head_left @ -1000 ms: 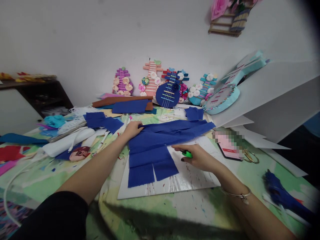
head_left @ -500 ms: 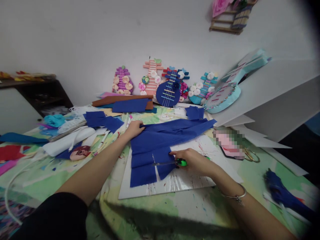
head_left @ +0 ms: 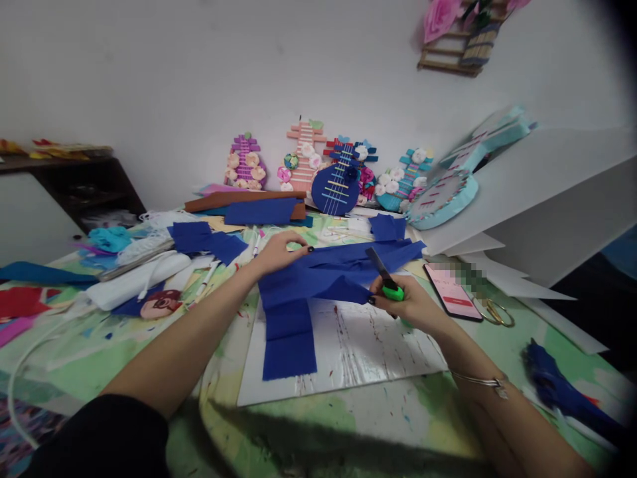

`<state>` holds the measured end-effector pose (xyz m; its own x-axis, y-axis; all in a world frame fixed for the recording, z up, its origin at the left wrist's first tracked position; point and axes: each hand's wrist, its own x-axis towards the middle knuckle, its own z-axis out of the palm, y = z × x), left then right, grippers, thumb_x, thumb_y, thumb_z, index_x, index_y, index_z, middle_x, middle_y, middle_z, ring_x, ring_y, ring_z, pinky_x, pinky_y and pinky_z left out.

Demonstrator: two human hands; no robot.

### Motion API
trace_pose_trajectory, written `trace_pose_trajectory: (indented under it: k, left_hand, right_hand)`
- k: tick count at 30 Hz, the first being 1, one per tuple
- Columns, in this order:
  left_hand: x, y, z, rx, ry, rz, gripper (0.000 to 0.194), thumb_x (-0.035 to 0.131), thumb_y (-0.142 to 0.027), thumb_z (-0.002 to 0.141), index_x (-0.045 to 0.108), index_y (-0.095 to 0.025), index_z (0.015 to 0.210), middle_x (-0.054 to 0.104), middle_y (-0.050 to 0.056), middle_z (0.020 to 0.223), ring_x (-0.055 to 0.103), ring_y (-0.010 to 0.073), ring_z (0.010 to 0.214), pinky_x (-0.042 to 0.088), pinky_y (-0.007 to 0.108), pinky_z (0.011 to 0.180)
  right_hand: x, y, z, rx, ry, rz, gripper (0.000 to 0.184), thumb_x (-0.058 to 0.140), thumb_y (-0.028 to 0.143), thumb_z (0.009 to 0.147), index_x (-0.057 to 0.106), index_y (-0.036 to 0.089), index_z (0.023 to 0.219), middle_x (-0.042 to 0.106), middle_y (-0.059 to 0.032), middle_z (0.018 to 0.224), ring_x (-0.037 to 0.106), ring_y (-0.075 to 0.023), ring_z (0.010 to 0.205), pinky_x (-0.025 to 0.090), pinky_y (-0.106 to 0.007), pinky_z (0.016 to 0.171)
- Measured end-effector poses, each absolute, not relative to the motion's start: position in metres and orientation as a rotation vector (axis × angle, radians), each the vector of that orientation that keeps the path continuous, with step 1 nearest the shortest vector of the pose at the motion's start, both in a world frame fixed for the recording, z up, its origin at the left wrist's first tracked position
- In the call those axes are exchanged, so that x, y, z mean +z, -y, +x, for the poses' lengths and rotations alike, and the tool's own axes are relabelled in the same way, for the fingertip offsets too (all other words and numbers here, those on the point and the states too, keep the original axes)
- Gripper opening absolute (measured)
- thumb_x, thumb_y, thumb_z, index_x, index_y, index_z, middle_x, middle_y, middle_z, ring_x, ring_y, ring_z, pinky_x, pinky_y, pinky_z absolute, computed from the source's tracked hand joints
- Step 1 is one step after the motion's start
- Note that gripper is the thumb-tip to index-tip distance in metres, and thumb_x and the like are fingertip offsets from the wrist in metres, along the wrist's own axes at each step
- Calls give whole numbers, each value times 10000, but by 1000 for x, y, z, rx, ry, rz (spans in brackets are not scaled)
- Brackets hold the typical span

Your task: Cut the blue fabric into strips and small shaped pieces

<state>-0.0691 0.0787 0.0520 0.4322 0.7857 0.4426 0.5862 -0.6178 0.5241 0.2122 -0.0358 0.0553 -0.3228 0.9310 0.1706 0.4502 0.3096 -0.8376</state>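
My right hand [head_left: 405, 299] is closed around a green-handled utility knife [head_left: 393, 290], its dark blade pointing up and left. Thumb and fingers of that hand also meet the pointed corner of a blue crepe paper piece [head_left: 343, 287], which is lifted and folded over. My left hand [head_left: 283, 252] rests at the upper left edge of the paper, thumb and forefinger apart. A narrow blue strip [head_left: 288, 345] hangs down from the left side of the sheet onto a white board [head_left: 358, 358] marked with scratches and red streaks.
Behind stand several decorated paper lutes, one of them blue [head_left: 336, 186]. Folded blue and brown paper [head_left: 261, 211] lies at the back. At right are a phone [head_left: 458, 299], gold-handled scissors [head_left: 494, 312], and a blue glue gun [head_left: 552, 378]. Blue scraps [head_left: 209, 240] lie left.
My right hand has moved up and right with the knife, folding the right part of the slit paper upward. The knife now points upward. My left thumb has spread from the fingers.
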Motion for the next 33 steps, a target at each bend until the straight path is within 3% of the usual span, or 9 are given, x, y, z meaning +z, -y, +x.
trace_pose_trajectory:
  k: [2,5,12,17,23,33]
  left_hand:
    - [61,-58,-54,732,-828,2294,296,515,-379,762,609,-158,936,629,63,941,574,190,889,444,291,768]
    - [67,-31,-34,580,-615,2307,479,700,-291,593,550,-185,1036,593,57,1017,560,184,893,448,275,748]
    - [58,-38,-29,839,-802,2045,226,645,-193,608,564,-149,814,596,28,787,563,142,726,446,273,685]
    - [51,-58,-53,910,-1109,2023,274,664,-266,599,596,-135,830,616,14,752,561,157,688,444,273,640]
    - [35,-64,-69,997,-1123,1989,254,668,-356,611,633,-136,731,638,19,725,575,179,730,445,287,685]
    - [16,-74,-69,986,-1114,2023,243,640,-351,633,641,-131,735,632,26,718,566,167,715,443,289,699]
  right_hand:
    - [53,35,210,914,1875,-1226,177,611,317,710,558,152,745,513,27,593,412,-73,461,344,-197,423]
    - [50,34,205,853,1881,-1234,182,595,327,723,564,151,752,529,20,619,411,-74,462,342,-197,422]
    - [46,30,206,499,1881,-1373,264,558,322,760,547,174,978,590,-21,790,529,-151,673,416,-258,619]
    - [35,20,214,228,2099,-1470,468,459,70,689,425,141,1151,543,-112,1066,510,-218,960,384,-330,830]
    - [27,14,215,133,2248,-1596,321,496,62,657,539,121,970,530,-109,948,513,-218,874,394,-309,777]
    - [20,10,216,136,2373,-1497,447,472,-5,647,577,147,1053,588,-89,985,533,-219,932,388,-315,832]
